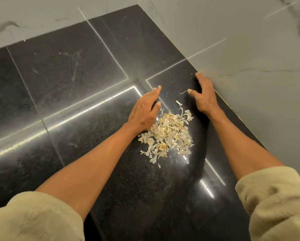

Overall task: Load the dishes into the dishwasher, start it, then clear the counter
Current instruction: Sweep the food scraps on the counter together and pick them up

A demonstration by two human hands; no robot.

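A pile of pale garlic peels (168, 134) lies on the glossy black counter (76, 84). My left hand (144, 110) rests flat on the counter at the pile's upper left edge, fingers straight and pointing away from me. My right hand (204, 94) lies on the counter just beyond the pile's upper right, near the wall, fingers spread and slightly bent, holding nothing. One stray peel (183, 92) sits between the two hands. No dishes or dishwasher are in view.
A grey marble-patterned wall (250, 58) runs along the counter's right and far edges, meeting in a corner at the top. Bright light strips reflect off the counter. Cream sleeves (276, 202) are pushed up both forearms.
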